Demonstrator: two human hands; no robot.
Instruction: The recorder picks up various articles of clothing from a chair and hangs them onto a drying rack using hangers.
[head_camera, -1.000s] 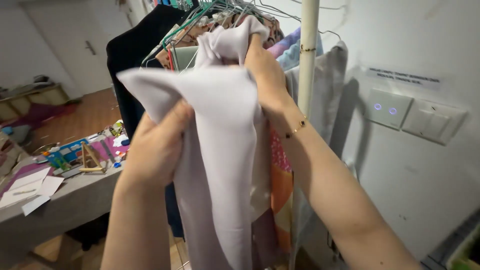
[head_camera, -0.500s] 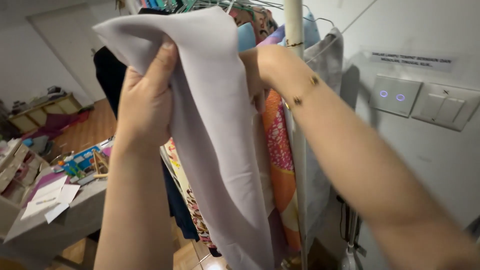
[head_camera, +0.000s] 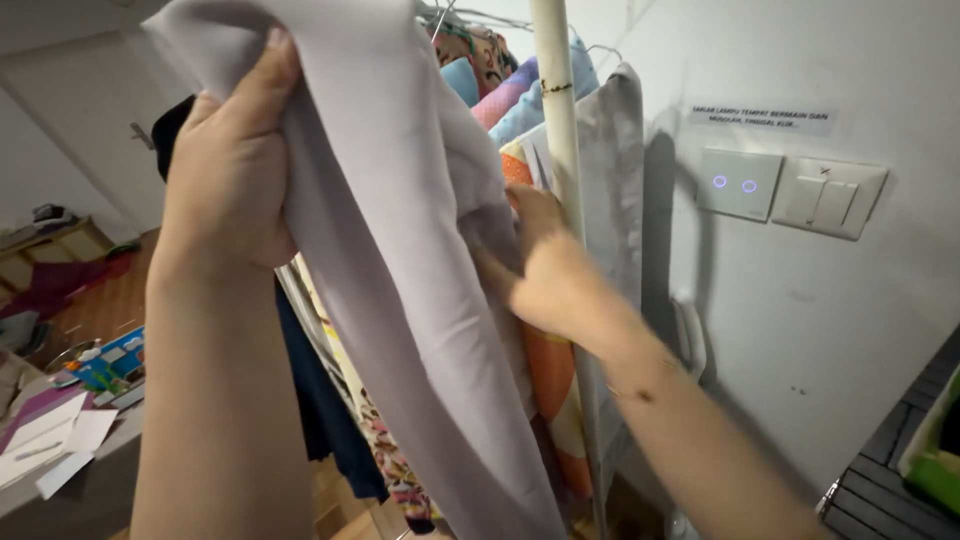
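Observation:
My left hand (head_camera: 232, 165) is raised high at the left, gripping the upper part of a pale lilac cloth (head_camera: 400, 250) that hangs down in a long fold to the bottom of the view. My right hand (head_camera: 540, 255) is lower, at the centre, blurred, pressed against the inner edge of the same cloth beside a white upright pole (head_camera: 560, 140). Whether its fingers close on the cloth I cannot tell. Behind the cloth hang several coloured garments (head_camera: 500, 100) on hangers.
A grey garment (head_camera: 615, 180) hangs right of the pole, against a white wall with a touch switch panel (head_camera: 738, 184) and a rocker switch (head_camera: 828, 198). A dark garment (head_camera: 320, 400) hangs lower left. A table with papers (head_camera: 50, 440) stands at bottom left.
My left hand has lifted the cloth higher. My right hand has dropped from the top of the rack down to the cloth's edge by the pole.

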